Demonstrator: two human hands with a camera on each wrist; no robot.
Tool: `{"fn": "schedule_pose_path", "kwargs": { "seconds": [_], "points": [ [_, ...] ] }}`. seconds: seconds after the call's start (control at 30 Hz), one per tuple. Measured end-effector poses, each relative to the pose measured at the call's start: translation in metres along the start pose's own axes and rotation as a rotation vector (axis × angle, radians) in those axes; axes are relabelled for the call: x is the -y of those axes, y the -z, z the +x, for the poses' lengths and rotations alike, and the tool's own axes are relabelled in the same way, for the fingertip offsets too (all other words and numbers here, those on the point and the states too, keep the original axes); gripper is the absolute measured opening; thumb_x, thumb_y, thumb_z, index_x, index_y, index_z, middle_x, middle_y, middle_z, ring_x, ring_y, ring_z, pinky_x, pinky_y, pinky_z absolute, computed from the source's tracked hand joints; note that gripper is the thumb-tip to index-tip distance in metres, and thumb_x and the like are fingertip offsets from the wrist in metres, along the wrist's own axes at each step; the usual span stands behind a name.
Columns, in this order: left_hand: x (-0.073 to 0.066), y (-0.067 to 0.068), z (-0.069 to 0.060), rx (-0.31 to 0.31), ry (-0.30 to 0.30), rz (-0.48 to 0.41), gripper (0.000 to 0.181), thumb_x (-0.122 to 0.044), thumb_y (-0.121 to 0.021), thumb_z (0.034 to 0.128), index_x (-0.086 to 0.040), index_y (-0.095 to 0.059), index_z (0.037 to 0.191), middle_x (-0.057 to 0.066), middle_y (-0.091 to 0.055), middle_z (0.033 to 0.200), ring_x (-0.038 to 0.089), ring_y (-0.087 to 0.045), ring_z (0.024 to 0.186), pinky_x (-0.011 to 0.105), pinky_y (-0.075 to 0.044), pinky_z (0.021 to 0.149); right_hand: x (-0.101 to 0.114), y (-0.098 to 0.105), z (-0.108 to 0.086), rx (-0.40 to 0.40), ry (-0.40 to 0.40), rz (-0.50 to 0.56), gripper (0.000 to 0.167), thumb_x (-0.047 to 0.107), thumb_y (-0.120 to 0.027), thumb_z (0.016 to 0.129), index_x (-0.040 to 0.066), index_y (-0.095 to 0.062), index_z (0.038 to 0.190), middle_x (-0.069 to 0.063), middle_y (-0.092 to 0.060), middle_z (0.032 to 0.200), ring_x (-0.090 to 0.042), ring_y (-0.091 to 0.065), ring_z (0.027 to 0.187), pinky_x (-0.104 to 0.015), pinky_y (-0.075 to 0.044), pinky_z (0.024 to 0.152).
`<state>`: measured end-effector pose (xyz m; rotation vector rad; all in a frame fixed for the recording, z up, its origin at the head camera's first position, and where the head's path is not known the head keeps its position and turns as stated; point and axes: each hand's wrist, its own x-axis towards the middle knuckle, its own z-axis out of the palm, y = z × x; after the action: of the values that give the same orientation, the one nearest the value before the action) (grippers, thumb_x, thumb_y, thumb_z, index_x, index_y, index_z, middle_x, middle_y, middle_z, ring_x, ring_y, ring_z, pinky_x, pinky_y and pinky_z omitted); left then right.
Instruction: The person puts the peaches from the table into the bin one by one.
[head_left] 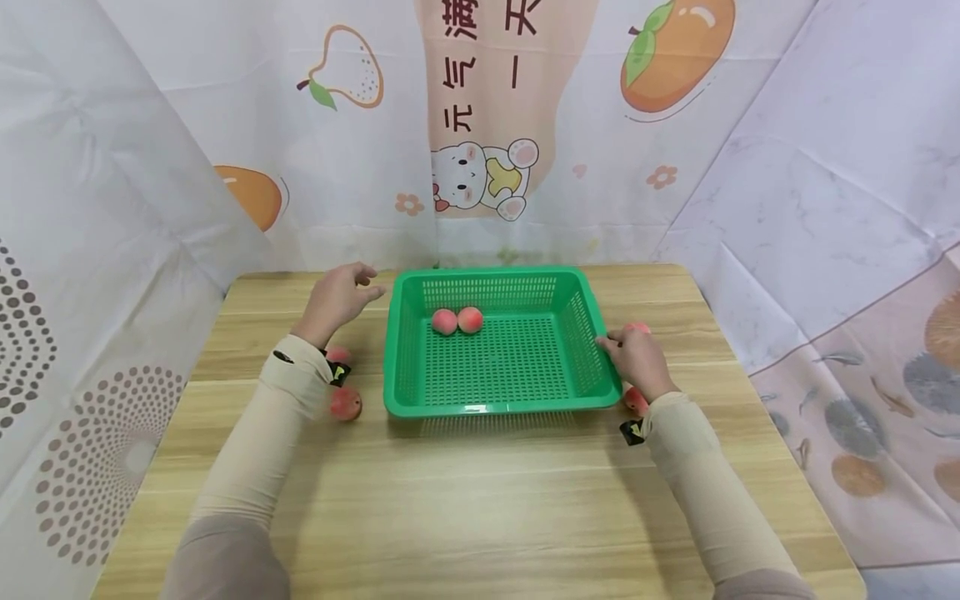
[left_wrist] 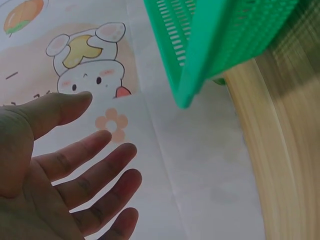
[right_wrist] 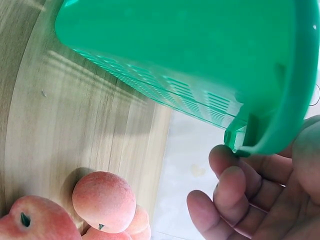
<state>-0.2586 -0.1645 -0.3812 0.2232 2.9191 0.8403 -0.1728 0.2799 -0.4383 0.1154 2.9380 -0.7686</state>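
Basket (head_left: 487,409) at the middle of the table's (head_left: 480,508) far half, with two peaches (head_left: 470,320) touching inside, toward its far left. The right hand (head_left: 641,362) has its fingers curled round the right rim; the left hand (head_left: 334,302) stands apart from the far left corner, fingers spread and holding nothing. A level hold should best keep the inner pair from rolling; loose peaches (head_left: 346,403) at left and right call for clearance.

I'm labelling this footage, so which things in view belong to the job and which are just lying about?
Likely job:
green perforated basket, right hand holding its rim
two peaches inside
more peaches outside

Just there:
wood-grain table
cartoon-print curtain
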Motion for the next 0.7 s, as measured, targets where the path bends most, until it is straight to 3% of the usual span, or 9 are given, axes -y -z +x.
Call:
{"fn": "schedule_pose_path", "kwargs": {
  "seconds": [0.23, 0.47, 0.7],
  "points": [
    [0.011, 0.004, -0.003, 0.075, 0.012, 0.039, 0.044, -0.03, -0.059, 0.0961, 0.001, -0.058, 0.128, 0.025, -0.062, 0.124, 0.041, -0.056, 0.117, 0.054, -0.043, 0.099, 0.001, 0.0, 0.0, 0.001, 0.004, -0.011, 0.043, 0.024, -0.053, 0.101, -0.011, -0.058, 0.126, -0.029, -0.066, 0.112, -0.021, -0.063, 0.07, -0.03, -0.051, 0.062],
    [0.02, 0.004, -0.005, 0.176, 0.062, 0.065, 0.047, -0.031, -0.058, 0.0967, 0.002, -0.056, 0.13, 0.027, -0.06, 0.127, 0.042, -0.055, 0.119, 0.054, -0.043, 0.1, 0.001, 0.0, 0.0, 0.0, -0.002, -0.013, 0.043, 0.024, -0.053, 0.101, -0.01, -0.058, 0.126, -0.029, -0.066, 0.113, -0.021, -0.063, 0.071, -0.031, -0.051, 0.062],
    [0.032, -0.001, -0.007, 0.209, 0.085, 0.083, 0.048, -0.031, -0.057, 0.0968, 0.003, -0.055, 0.131, 0.027, -0.059, 0.128, 0.043, -0.054, 0.12, 0.055, -0.042, 0.101, 0.001, 0.0, 0.0, -0.003, -0.006, -0.019, 0.043, 0.025, -0.053, 0.101, -0.01, -0.058, 0.127, -0.029, -0.065, 0.114, -0.021, -0.062, 0.071, -0.03, -0.05, 0.061]
  ]
}}
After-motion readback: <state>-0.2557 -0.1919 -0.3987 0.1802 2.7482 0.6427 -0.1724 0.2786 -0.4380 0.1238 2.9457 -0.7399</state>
